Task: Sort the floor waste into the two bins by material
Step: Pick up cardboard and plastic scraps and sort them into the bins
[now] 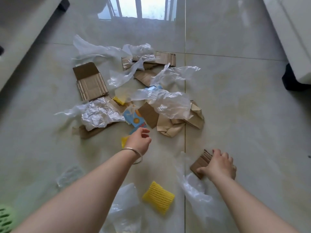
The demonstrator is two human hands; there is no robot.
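Observation:
Waste lies spread over the tiled floor: cardboard pieces point(90, 81), crumpled clear plastic bags point(170, 103), brown paper point(170, 128), a blue printed carton point(134, 118) and yellow foam nets point(158, 197). My left hand point(138, 140) hovers with fingers apart just below the blue carton and above a yellow net point(124, 141), holding nothing. My right hand point(218, 163) rests on a small cardboard piece point(200, 163) on the floor, fingers curled over its edge. A green perforated bin point(5, 219) shows at the bottom left corner.
White furniture point(292, 39) stands at the right with a dark foot point(292, 81); a pale sofa edge point(25, 31) runs along the left. More clear plastic point(198, 195) lies near my arms. Bright window glare point(138, 7) reflects off the floor at the top.

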